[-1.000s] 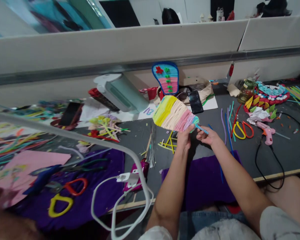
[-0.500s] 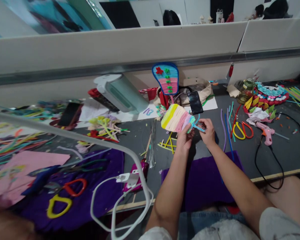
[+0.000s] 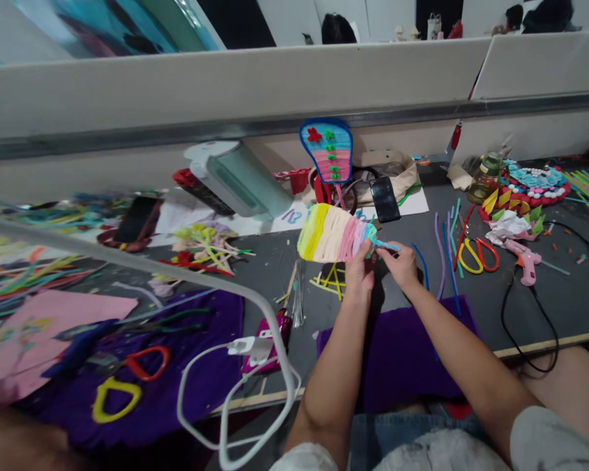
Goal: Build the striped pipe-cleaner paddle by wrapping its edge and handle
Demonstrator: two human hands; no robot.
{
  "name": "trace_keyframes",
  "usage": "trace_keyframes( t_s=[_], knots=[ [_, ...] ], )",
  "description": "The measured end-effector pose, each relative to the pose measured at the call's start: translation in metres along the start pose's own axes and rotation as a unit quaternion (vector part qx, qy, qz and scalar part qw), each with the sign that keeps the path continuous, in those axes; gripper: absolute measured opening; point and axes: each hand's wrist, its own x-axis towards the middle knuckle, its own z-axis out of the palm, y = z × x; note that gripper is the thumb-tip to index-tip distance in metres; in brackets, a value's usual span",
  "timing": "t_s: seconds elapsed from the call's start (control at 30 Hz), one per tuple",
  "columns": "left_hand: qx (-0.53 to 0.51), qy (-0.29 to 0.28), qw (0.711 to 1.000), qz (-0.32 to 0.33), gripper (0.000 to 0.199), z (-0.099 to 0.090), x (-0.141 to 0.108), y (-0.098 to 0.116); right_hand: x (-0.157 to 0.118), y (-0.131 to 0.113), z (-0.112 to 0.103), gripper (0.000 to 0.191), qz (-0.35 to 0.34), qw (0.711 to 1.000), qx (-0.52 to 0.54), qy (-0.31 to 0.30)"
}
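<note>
A striped paddle-shaped piece (image 3: 332, 233) in yellow, cream, pink, lilac and blue hangs above the dark table, its wide end to the left. My left hand (image 3: 360, 271) is closed round its narrow blue end. Pressed together at the blue stem (image 3: 389, 246), the fingers of my right hand (image 3: 400, 263) hold it just right of my left hand. Yellow strips (image 3: 330, 281) lie on the table below the piece. Beyond it stands a blue and pink fan shape (image 3: 331, 157) with a red flower and green pieces.
Scissors (image 3: 478, 256) and a pink glue gun (image 3: 524, 260) lie right, near a glass jar (image 3: 485, 178). A white cable (image 3: 275, 320) arches at front left. Purple cloth (image 3: 407, 353) lies under my forearms. More scissors (image 3: 116, 399) rest left. A phone (image 3: 385, 199) lies behind.
The striped piece has shifted left and levelled out. My right hand has moved closer to my left, and the loose blue ends now lie together. A blue strip shows on the table right of my hand.
</note>
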Motion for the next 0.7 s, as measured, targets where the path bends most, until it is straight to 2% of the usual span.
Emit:
trace_keyframes(
  t_s=[0.07, 0.13, 0.2, 0.27, 0.37, 0.43, 0.5, 0.57, 0.7],
  knots=[
    [0.000, 0.025, 0.999, 0.043, 0.042, 0.000, 0.000, -0.001, -0.003, 0.000, 0.007, 0.013, 0.081, 0.990, 0.114, -0.008],
    [0.011, 0.050, 0.995, 0.080, 0.047, 0.001, -0.001, -0.002, -0.005, -0.001, 0.011, 0.015, 0.155, 0.965, 0.212, -0.014],
    [0.034, 0.067, 0.991, 0.115, 0.049, 0.002, -0.002, -0.004, -0.007, -0.004, 0.013, 0.017, 0.207, 0.942, 0.263, -0.023],
    [0.061, 0.081, 0.984, 0.147, 0.049, 0.002, -0.002, -0.005, -0.009, -0.006, 0.013, 0.017, 0.222, 0.937, 0.267, -0.025],
    [0.087, 0.107, 0.973, 0.186, 0.051, 0.002, -0.001, -0.005, -0.010, -0.006, 0.010, 0.016, 0.171, 0.965, 0.197, -0.013],
    [0.098, 0.116, 0.969, 0.196, 0.053, 0.002, 0.000, -0.003, -0.011, -0.006, 0.007, 0.015, 0.110, 0.988, 0.105, -0.005],
    [0.108, 0.115, 0.967, 0.200, 0.052, 0.003, -0.001, -0.002, -0.011, -0.007, 0.002, 0.013, 0.039, 0.999, -0.008, -0.002],
    [0.116, 0.115, 0.965, 0.207, 0.050, 0.004, -0.002, 0.000, -0.009, -0.008, -0.004, 0.013, -0.039, 0.992, -0.121, 0.002],
    [0.141, 0.103, 0.961, 0.216, 0.043, 0.006, -0.005, 0.002, -0.004, -0.012, -0.018, 0.017, -0.165, 0.947, -0.275, 0.003]
  ],
)
